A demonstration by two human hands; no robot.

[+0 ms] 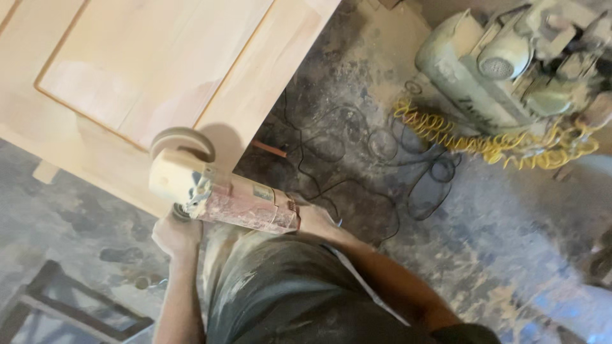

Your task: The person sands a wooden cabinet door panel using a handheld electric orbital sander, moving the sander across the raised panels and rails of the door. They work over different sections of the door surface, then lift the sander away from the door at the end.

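Observation:
A dusty angle grinder [220, 194] with a round sanding disc [182, 141] rests against the lower edge of a pale wooden door panel [146, 70]. My left hand [176, 234] grips the side handle beneath the grinder's head. Around the rear of its reddish body, my right hand [312, 216] is closed, near the cable end. The disc touches the panel's frame beside a recessed rectangular field.
A dusty green air compressor [516, 64] with a coiled yellow hose [497, 143] stands at the upper right. Black cables [370, 172] loop over the sawdust-covered floor. A dark metal frame [57, 306] sits at the lower left. A small wood offcut [46, 172] lies under the panel.

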